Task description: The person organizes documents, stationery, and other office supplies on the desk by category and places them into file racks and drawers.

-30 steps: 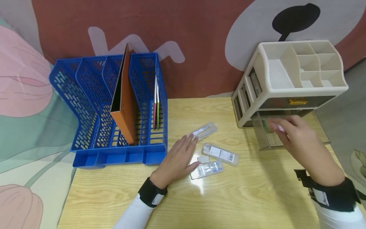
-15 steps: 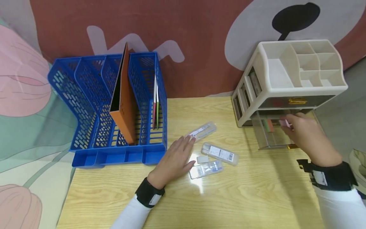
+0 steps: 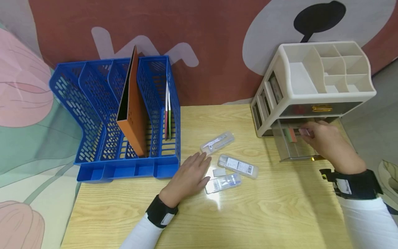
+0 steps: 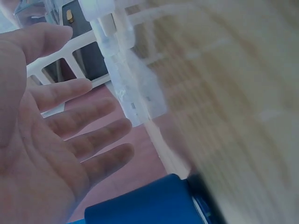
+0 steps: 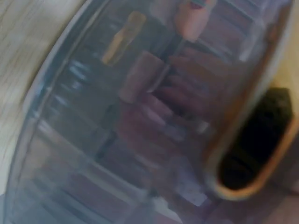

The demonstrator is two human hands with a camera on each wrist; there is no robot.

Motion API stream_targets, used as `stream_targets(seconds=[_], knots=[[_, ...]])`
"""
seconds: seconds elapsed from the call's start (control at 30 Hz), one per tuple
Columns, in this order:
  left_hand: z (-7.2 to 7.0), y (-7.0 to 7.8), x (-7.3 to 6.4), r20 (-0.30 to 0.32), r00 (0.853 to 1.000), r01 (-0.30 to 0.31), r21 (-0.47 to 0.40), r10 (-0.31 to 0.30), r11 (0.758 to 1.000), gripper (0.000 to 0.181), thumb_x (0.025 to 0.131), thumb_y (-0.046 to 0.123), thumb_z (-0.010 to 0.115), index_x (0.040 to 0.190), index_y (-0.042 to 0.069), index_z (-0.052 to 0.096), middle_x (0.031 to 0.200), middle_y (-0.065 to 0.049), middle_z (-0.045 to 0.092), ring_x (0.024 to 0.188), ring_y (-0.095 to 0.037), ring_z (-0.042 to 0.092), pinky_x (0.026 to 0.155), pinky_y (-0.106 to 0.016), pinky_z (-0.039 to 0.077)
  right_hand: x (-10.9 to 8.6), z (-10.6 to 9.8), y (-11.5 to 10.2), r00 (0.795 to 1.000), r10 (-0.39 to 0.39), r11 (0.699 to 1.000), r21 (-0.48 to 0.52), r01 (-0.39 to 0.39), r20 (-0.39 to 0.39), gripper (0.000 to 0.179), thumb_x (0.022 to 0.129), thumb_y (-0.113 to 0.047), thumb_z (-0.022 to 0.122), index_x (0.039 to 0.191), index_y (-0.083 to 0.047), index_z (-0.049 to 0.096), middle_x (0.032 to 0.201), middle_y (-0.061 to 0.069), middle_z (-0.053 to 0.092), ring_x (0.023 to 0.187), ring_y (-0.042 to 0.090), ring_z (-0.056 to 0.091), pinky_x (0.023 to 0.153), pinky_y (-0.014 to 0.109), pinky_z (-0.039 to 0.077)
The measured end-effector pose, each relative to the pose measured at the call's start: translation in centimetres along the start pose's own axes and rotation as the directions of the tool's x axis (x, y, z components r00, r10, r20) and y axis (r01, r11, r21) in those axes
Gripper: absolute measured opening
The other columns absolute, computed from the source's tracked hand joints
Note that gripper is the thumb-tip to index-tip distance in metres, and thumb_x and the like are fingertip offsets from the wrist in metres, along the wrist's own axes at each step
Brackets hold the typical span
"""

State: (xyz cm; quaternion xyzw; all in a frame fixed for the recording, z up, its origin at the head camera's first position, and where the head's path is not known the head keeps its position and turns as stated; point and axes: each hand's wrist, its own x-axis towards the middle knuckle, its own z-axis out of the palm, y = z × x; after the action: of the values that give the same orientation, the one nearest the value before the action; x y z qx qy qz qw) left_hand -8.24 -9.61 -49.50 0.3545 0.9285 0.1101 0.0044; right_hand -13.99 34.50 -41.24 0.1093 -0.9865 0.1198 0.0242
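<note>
My right hand [image 3: 329, 147] reaches into a pulled-out clear drawer [image 3: 289, 154] and pinches a small pink block [image 3: 306, 132] between thumb and fingers. Just left of it in the drawer is a green-and-orange block [image 3: 291, 135]. Blurred pinkish shapes and the gold drawer handle [image 5: 124, 39] show through the plastic in the right wrist view. My left hand [image 3: 186, 180] has its fingers extended and holds nothing. Near its fingertips lie a clear case with a compass [image 3: 217, 142], a clear case with a blue-printed insert [image 3: 223, 183] and a small white block [image 3: 219, 172].
Another clear case with a barcode label [image 3: 237, 166] lies between the others. A blue file rack [image 3: 115, 169] with an orange folder [image 3: 136, 135] and thin booklets [image 3: 168, 117] stands at left. The white drawer organizer [image 3: 329, 97] stands at back right, against the wall.
My right hand has shifted from the green-and-orange block towards the right of the drawer, leaving that block more visible there. My left hand has drawn slightly back from the compass case.
</note>
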Motion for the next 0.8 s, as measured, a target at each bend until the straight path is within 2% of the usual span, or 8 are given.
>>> stream_targets(seconds=[0.07, 0.2, 0.37, 0.47, 0.53, 0.67, 0.73, 0.8], knots=[[0.0, -0.1, -0.1, -0.005, 1.0, -0.007, -0.001, 0.007, 1.0, 0.063, 0.098, 0.039, 0.067, 0.149, 0.006, 0.052, 0.154, -0.02, 0.052, 0.143, -0.039, 0.05, 0.118, -0.052, 0.042, -0.2, -0.1, -0.3, 0.998, -0.03, 1.0, -0.002, 0.03, -0.06, 0.012, 0.092, -0.001, 0.072, 0.102, 0.004, 0.069, 0.089, 0.024, 0.07, 0.079, 0.041, 0.068, 0.066, 0.061, 0.055], [0.0, -0.2, -0.3, -0.025, 0.999, -0.024, -0.007, 0.024, 1.0, 0.062, 0.099, 0.042, 0.064, 0.15, 0.008, 0.052, 0.157, -0.021, 0.048, 0.145, -0.041, 0.046, 0.119, -0.054, 0.041, -1.1, -1.0, -1.9, 0.975, -0.103, 0.995, -0.039, 0.097, -0.199, 0.021, 0.088, 0.005, 0.074, 0.107, 0.006, 0.066, 0.084, 0.023, 0.065, 0.072, 0.039, 0.063, 0.06, 0.059, 0.052], [-0.3, -0.3, -0.4, -0.049, 0.998, -0.033, -0.007, 0.032, 0.999, 0.064, 0.1, 0.044, 0.062, 0.153, 0.011, 0.049, 0.161, -0.02, 0.042, 0.149, -0.042, 0.04, 0.12, -0.056, 0.038, -2.3, -2.6, -5.4, 0.956, -0.122, 0.992, -0.073, 0.106, -0.268, 0.033, 0.082, 0.009, 0.078, 0.113, 0.008, 0.066, 0.091, 0.028, 0.065, 0.075, 0.043, 0.063, 0.061, 0.062, 0.053], [-0.6, -0.3, -0.5, -0.066, 0.997, -0.048, -0.01, 0.048, 0.999, 0.065, 0.1, 0.043, 0.061, 0.155, 0.012, 0.046, 0.164, -0.018, 0.039, 0.152, -0.04, 0.037, 0.122, -0.056, 0.036, -2.6, -3.2, -7.2, 0.926, -0.181, 0.983, -0.101, 0.156, -0.332, 0.037, 0.078, 0.009, 0.08, 0.113, 0.007, 0.067, 0.096, 0.028, 0.067, 0.075, 0.042, 0.066, 0.062, 0.06, 0.054], [-0.8, -0.3, -0.5, -0.081, 0.995, -0.065, -0.012, 0.064, 0.998, 0.065, 0.1, 0.042, 0.06, 0.156, 0.012, 0.046, 0.165, -0.017, 0.037, 0.153, -0.039, 0.035, 0.122, -0.055, 0.036, -2.7, -3.4, -8.1, 0.898, -0.236, 0.971, -0.129, 0.201, -0.371, 0.035, 0.078, 0.006, 0.08, 0.111, 0.006, 0.069, 0.093, 0.025, 0.068, 0.069, 0.036, 0.065, 0.055, 0.054, 0.053], [-1.1, -0.3, -0.9, -0.101, 0.991, -0.088, 0.012, 0.089, 0.996, 0.067, 0.099, 0.044, 0.061, 0.156, 0.012, 0.045, 0.166, -0.017, 0.036, 0.153, -0.038, 0.035, 0.123, -0.055, 0.035, -2.7, -3.2, -9.7, 0.843, -0.336, 0.942, -0.143, 0.304, -0.42, 0.024, 0.092, -0.009, 0.068, 0.113, 0.003, 0.07, 0.093, 0.02, 0.069, 0.065, 0.03, 0.065, 0.048, 0.047, 0.05], [-1.3, -0.4, -1.1, -0.106, 0.99, -0.089, 0.031, 0.091, 0.996, 0.068, 0.099, 0.045, 0.061, 0.157, 0.012, 0.044, 0.166, -0.017, 0.036, 0.152, -0.039, 0.036, 0.123, -0.055, 0.034, -2.6, -2.8, -10.7, 0.821, -0.372, 0.927, -0.117, 0.358, -0.433, 0.029, 0.1, -0.02, 0.059, 0.113, 0.003, 0.07, 0.094, 0.019, 0.069, 0.069, 0.03, 0.066, 0.05, 0.045, 0.053], [-1.4, -0.5, -1.4, -0.11, 0.99, -0.085, 0.045, 0.09, 0.995, 0.07, 0.098, 0.046, 0.062, 0.157, 0.012, 0.044, 0.165, -0.017, 0.036, 0.152, -0.039, 0.036, 0.123, -0.055, 0.034, -2.4, -2.3, -11.8, 0.81, -0.396, 0.913, -0.09, 0.398, -0.433, 0.042, 0.108, -0.033, 0.048, 0.114, 0.002, 0.07, 0.097, 0.018, 0.07, 0.076, 0.03, 0.068, 0.058, 0.044, 0.056]])
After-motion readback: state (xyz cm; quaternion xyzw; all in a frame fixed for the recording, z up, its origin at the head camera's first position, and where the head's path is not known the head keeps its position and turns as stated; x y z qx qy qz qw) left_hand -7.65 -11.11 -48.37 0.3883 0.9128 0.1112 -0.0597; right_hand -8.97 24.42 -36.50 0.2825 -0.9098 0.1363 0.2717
